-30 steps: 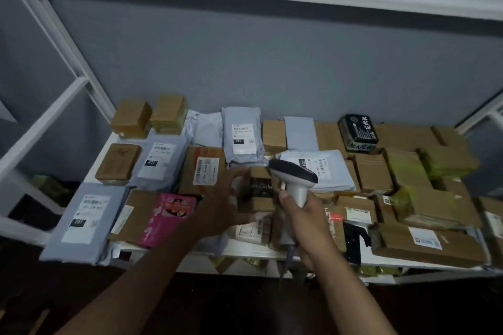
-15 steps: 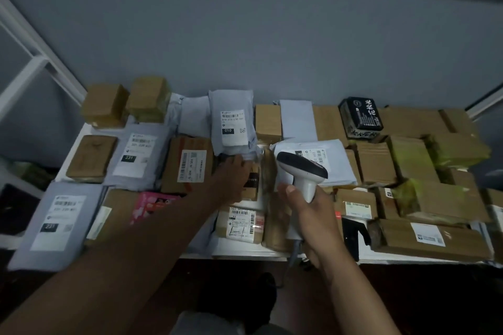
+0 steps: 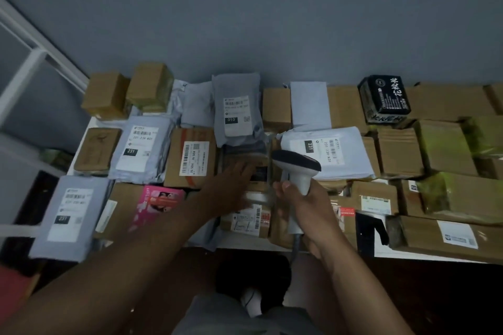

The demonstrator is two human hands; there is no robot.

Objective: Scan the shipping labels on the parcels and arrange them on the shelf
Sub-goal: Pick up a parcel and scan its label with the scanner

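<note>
Head view: my right hand [image 3: 307, 212] grips the handle of a white barcode scanner [image 3: 298, 171], fingers [image 3: 283, 187] wrapped tight around it, its dark head raised over the middle of the white shelf [image 3: 245, 242] and its cable hanging below the front edge. My left hand [image 3: 231, 185] reaches across the parcels, fingers fairly straight and close together, resting flat on a small brown box [image 3: 258, 168] with a dark patch on top; whether they pinch it I cannot tell.

That box sits mid-shelf, just behind a taped carton [image 3: 249, 219] with a white barcode label at the front edge, and just in front of a grey mailer marked 010 [image 3: 235, 114]. To its left lies a brown carton with a long white label [image 3: 192, 158], then a grey mailer marked 231 [image 3: 140, 147]. A pink packet [image 3: 158, 204] lies under my left forearm. Another grey mailer marked 231 [image 3: 69, 215] overhangs the shelf's front left corner. Right of the scanner, a white mailer [image 3: 329, 152] lies with its label turned sideways. A black printed box [image 3: 385, 98] stands against the grey wall, with plain brown cartons filling the right side.
</note>
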